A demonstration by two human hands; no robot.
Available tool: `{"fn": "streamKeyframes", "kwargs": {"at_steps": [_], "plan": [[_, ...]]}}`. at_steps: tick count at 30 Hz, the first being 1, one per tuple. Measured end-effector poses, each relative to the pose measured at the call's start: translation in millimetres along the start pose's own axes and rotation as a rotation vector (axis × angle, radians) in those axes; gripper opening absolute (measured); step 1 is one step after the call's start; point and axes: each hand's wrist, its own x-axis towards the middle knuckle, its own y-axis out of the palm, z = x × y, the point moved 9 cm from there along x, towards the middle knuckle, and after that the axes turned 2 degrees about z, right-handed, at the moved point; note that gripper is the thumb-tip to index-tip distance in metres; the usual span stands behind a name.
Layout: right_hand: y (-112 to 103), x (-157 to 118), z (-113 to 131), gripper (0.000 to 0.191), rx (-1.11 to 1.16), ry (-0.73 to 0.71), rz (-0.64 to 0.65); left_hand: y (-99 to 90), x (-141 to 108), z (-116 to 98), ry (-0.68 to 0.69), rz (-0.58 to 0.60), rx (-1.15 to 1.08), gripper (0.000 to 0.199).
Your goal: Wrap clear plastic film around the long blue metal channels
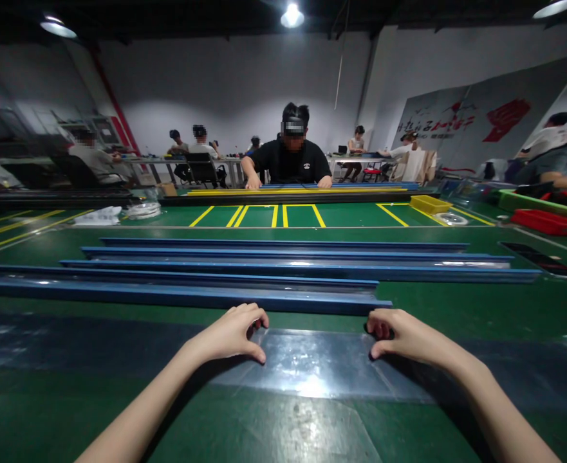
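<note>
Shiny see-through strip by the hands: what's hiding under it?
Under the plastic strip is the green table, looking greyish through it. Bright glare, the left hand and the right hand hide parts; I can't tell there.

There are three ceiling lamps (292, 16), one phone (544, 260) and three trays (548, 222).

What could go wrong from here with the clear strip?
Possible snag: the left hand and right hand are at the middle of the clear strip, and its long ends run out well past them, so they could drag or twist.

Possible knock: the right hand's fingers are close to the end of the nearest blue channel.

Possible missed defect: glare on the strip may hide scratches or creases.
</note>
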Motion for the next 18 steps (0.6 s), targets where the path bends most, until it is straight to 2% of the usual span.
{"fn": "streamKeyframes", "kwargs": {"at_steps": [4, 9, 18], "plan": [[0.6, 0.6, -7.3, 0.027, -0.031, 0.019, -0.002, 3.1, 2.8, 0.6, -0.014, -0.013, 0.0, 0.041], [0.5, 0.7, -2.9, 0.018, -0.015, 0.035, 0.005, 2.0, 3.4, -2.3, -0.021, -0.041, -0.035, 0.029], [6.2, 3.4, 1.9, 0.011, -0.012, 0.02, 0.04, 2.0, 6.5, -1.8, -0.015, -0.063, -0.031, 0.022]]}}
